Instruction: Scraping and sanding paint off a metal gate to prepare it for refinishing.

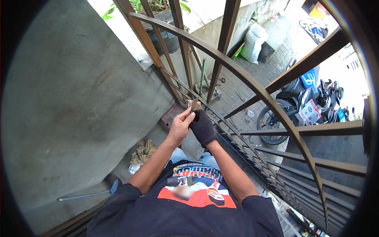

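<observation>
My bare left hand (181, 124) is closed, its thumb and fingers pinching a narrow flat grey-brown strip (194, 103) that points up and away from me. Beside it and touching it, my right hand (203, 128) wears a black knitted glove and has its fingers curled. A small tan piece (197, 106) shows just behind the strip, at the fingertips; whether it is folded sandpaper or something else is too small to tell. What lies inside the gloved fingers is hidden. Both hands are held in front of my body, close to the brown metal railing (237, 65).
A grey wall (79, 87) rises on the left. Below lie a crumpled beige cloth (143, 153), a blue-headed long-handled tool (114, 186) and a dark red box (170, 114). Beyond the bars are a green pole (203, 73), a white sack (254, 43) and a parked motorcycle (300, 104).
</observation>
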`<state>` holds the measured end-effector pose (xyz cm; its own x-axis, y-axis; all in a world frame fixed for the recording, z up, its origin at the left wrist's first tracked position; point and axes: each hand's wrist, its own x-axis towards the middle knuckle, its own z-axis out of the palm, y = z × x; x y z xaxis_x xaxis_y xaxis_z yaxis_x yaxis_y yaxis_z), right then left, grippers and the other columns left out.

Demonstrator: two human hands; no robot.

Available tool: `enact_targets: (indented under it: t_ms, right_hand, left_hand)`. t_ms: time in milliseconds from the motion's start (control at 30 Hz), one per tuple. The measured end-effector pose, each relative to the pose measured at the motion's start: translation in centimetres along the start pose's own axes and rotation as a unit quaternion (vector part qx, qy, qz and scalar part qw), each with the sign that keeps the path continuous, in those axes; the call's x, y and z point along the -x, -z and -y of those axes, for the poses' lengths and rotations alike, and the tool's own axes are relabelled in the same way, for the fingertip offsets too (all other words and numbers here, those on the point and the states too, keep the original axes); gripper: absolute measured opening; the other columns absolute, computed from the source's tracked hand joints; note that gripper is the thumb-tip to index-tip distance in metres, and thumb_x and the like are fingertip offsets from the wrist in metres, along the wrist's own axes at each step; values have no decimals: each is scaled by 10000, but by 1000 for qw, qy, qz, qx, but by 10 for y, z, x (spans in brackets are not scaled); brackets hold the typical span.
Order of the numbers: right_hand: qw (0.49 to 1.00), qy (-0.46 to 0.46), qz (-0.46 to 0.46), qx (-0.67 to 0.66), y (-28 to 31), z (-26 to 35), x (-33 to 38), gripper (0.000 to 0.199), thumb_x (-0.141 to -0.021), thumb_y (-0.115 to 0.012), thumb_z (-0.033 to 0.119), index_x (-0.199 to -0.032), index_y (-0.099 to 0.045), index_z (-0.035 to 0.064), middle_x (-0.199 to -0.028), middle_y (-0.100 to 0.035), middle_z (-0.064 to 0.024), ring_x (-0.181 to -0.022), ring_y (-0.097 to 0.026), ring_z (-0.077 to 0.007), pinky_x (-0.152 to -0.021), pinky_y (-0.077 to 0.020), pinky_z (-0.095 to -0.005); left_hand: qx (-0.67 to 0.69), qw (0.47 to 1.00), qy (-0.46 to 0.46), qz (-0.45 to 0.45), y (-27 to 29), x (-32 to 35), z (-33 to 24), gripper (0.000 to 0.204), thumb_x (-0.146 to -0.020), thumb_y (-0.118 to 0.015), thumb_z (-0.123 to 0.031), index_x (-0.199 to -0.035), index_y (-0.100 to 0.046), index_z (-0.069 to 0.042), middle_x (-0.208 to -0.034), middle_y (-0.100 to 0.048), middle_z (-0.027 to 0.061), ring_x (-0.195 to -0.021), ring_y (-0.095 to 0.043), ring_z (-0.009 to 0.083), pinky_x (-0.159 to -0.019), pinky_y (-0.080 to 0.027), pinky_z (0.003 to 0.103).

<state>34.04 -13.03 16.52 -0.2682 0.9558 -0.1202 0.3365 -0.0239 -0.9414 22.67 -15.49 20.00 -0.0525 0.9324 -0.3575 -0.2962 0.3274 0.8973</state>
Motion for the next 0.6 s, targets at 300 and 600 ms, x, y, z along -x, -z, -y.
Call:
enact_targets:
  t_ms: [300,600]
  right_hand:
    - [983,-97,-14,-156,43,-24,18,342,-854,-518,135,-1173,-496,15,-914,-641,-188,-669,-665,-257,-606,-533,-354]
    - [984,-61,108,-129,44,-37,23,262,-890,-462,145,-1110,-521,15,-897,-625,-127,-648,-620,-198,-586,-529,-317]
  left_hand:
    - [-233,855,-321,-333,38,-47,-30,462,-898,-578,-41,-1347,-479,2,-1045,-695,110,-901,-631,103,-806,-492,251]
    - [-67,871,-412,-259,-48,-86,-107,572,-929,-550,-42,-1427,-283,48,-1068,-668,83,-880,-599,88,-800,-474,240]
